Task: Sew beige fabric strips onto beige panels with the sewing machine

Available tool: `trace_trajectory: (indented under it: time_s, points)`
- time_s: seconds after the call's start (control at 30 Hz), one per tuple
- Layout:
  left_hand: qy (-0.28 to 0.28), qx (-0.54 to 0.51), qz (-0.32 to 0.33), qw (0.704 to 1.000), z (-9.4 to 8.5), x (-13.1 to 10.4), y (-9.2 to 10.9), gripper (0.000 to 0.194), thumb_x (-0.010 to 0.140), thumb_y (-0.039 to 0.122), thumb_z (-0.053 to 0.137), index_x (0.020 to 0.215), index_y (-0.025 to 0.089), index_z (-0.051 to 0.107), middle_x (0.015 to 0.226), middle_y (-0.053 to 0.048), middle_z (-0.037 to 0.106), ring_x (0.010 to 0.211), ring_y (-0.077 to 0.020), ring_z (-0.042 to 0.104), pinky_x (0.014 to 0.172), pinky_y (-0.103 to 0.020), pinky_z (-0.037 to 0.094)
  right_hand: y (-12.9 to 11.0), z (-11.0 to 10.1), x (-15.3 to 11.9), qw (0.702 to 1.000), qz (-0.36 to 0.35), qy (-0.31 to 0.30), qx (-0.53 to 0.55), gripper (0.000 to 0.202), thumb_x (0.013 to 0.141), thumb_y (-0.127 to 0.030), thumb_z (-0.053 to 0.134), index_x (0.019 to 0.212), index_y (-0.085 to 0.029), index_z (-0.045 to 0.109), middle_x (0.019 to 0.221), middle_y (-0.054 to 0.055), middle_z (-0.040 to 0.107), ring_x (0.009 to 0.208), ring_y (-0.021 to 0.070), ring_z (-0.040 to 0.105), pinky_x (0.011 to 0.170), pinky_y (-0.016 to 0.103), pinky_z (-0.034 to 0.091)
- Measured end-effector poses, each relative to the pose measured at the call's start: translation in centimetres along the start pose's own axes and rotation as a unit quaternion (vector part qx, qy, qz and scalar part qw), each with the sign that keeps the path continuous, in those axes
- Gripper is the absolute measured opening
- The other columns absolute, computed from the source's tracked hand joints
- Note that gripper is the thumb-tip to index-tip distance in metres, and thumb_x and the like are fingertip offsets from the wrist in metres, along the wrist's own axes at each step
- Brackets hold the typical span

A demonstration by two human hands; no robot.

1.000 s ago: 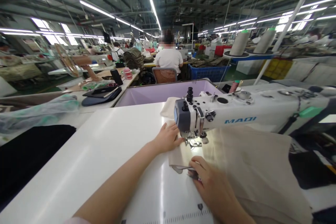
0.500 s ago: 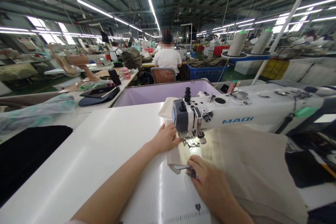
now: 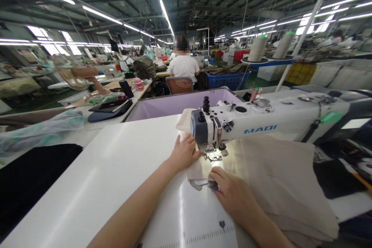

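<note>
Beige fabric (image 3: 261, 166) lies under the needle area of a white sewing machine (image 3: 276, 118) and spreads to the right. My left hand (image 3: 184, 153) rests on the fabric just left of the presser foot (image 3: 214, 157), palm down with fingers spread. Nearer to me, my right hand (image 3: 229, 190) has its fingers curled around small metal scissors (image 3: 214, 185) at the fabric's front edge. The scissors' tips are partly hidden by the fingers. Light from the machine falls on the fabric between both hands.
A white tabletop (image 3: 116, 170) with a printed ruler spans the front. Black cloth (image 3: 37, 178) lies at left. Behind are a lilac bin (image 3: 174, 102), a seated person (image 3: 183, 66), a blue crate (image 3: 225, 80) and thread cones (image 3: 258, 48).
The fabric's front edge and my right hand have shifted slightly forward, toward the presser foot. My left hand stays beside the foot. The whole view has shifted a little.
</note>
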State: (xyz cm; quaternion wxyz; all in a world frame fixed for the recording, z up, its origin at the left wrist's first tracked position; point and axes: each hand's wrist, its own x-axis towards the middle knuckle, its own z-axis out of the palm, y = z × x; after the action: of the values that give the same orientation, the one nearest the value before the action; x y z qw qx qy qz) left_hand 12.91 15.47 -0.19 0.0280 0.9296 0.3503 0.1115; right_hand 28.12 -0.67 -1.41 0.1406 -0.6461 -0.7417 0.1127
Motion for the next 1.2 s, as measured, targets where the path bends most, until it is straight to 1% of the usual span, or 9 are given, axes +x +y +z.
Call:
trace_trajectory:
  time_s: [0.07, 0.17, 0.23, 0.33, 0.57, 0.7, 0.87, 1.03, 1.2]
  points:
    - [0.015, 0.006, -0.001, 1.000, -0.2, -1.5, 1.4, 0.013, 0.095, 0.019, 0.057, 0.103, 0.019, 0.068, 0.116, -0.013, 0.068, 0.119, -0.0336, 0.058, 0.110, -0.060, 0.039, 0.1, -0.1, -0.1, 1.000, -0.004, -0.007, -0.001, 0.030, 0.087, -0.003, 0.053, 0.106, -0.022, 0.066, 0.114, 0.002, 0.070, 0.097, 0.0201, 0.069, 0.075, 0.028, 0.049]
    - [-0.012, -0.022, 0.072, 0.997, -0.2, -4.8, 3.6, 0.013, 0.094, 0.016, 0.057, 0.093, 0.020, 0.068, 0.101, -0.007, 0.070, 0.102, -0.0249, 0.064, 0.097, -0.040, 0.054, 0.3, 0.2, -0.6, 1.000, -0.015, -0.001, 0.003, 0.036, 0.084, -0.002, 0.052, 0.111, -0.022, 0.065, 0.115, 0.002, 0.069, 0.097, 0.0206, 0.068, 0.077, 0.029, 0.049]
    - [-0.014, -0.069, 0.147, 0.987, -0.2, -6.9, 4.6, 0.019, 0.098, 0.017, 0.051, 0.108, 0.019, 0.067, 0.107, -0.009, 0.069, 0.105, -0.0255, 0.064, 0.095, -0.039, 0.056, 0.3, 0.4, -0.9, 1.000, -0.020, 0.005, 0.002, 0.040, 0.082, -0.002, 0.051, 0.114, -0.021, 0.064, 0.114, 0.003, 0.069, 0.097, 0.0207, 0.068, 0.077, 0.029, 0.049]
    - [-0.007, -0.098, 0.176, 0.980, -0.4, -8.3, 4.9, 0.030, 0.101, 0.020, 0.043, 0.126, 0.016, 0.059, 0.120, -0.014, 0.066, 0.117, -0.0281, 0.061, 0.100, -0.043, 0.056, 0.3, 0.4, -1.1, 1.000, -0.020, 0.005, -0.007, 0.042, 0.081, -0.001, 0.051, 0.116, -0.020, 0.064, 0.114, 0.003, 0.070, 0.097, 0.0210, 0.068, 0.077, 0.030, 0.050]
    - [-0.040, -0.094, 0.174, 0.979, -0.9, -6.5, 3.7, 0.024, 0.102, 0.022, 0.043, 0.117, 0.018, 0.061, 0.113, -0.012, 0.067, 0.114, -0.0283, 0.063, 0.097, -0.044, 0.057, 0.2, -0.4, 0.5, 1.000, 0.005, -0.014, -0.028, 0.037, 0.086, -0.004, 0.051, 0.116, -0.022, 0.065, 0.122, 0.003, 0.069, 0.097, 0.0208, 0.071, 0.073, 0.028, 0.051]
    - [-0.039, -0.096, 0.173, 0.980, -1.0, -5.1, 2.8, 0.023, 0.100, 0.019, 0.044, 0.113, 0.019, 0.063, 0.114, -0.011, 0.066, 0.116, -0.0268, 0.061, 0.102, -0.042, 0.054, 0.2, -1.0, 1.9, 0.999, 0.016, -0.007, -0.035, 0.039, 0.086, -0.005, 0.054, 0.120, -0.022, 0.064, 0.126, 0.005, 0.067, 0.094, 0.0213, 0.072, 0.073, 0.029, 0.051]
    - [-0.038, -0.088, 0.176, 0.980, -0.8, -3.7, 1.6, 0.021, 0.099, 0.017, 0.046, 0.111, 0.018, 0.063, 0.116, -0.011, 0.064, 0.115, -0.0262, 0.061, 0.102, -0.041, 0.053, 0.2, -1.3, 2.4, 0.999, 0.020, 0.005, -0.031, 0.030, 0.087, -0.006, 0.055, 0.110, -0.022, 0.067, 0.121, 0.004, 0.067, 0.091, 0.0206, 0.072, 0.072, 0.028, 0.050]
    - [-0.019, -0.086, 0.174, 0.981, -0.2, -3.5, 1.0, 0.024, 0.097, 0.015, 0.048, 0.116, 0.018, 0.061, 0.116, -0.010, 0.066, 0.110, -0.0258, 0.062, 0.100, -0.041, 0.054, 0.4, -0.9, 1.8, 0.999, 0.015, 0.016, -0.023, 0.032, 0.085, -0.005, 0.056, 0.109, -0.023, 0.068, 0.122, 0.004, 0.068, 0.092, 0.0208, 0.072, 0.073, 0.028, 0.050]
    - [0.030, -0.098, 0.143, 0.984, 0.7, -4.1, 0.8, 0.031, 0.098, 0.017, 0.048, 0.128, 0.019, 0.057, 0.130, -0.011, 0.064, 0.121, -0.0265, 0.060, 0.105, -0.045, 0.051, 0.1, -0.7, 1.3, 0.999, 0.012, 0.021, -0.025, 0.032, 0.086, -0.006, 0.055, 0.109, -0.023, 0.069, 0.120, 0.004, 0.068, 0.089, 0.0208, 0.072, 0.071, 0.029, 0.050]
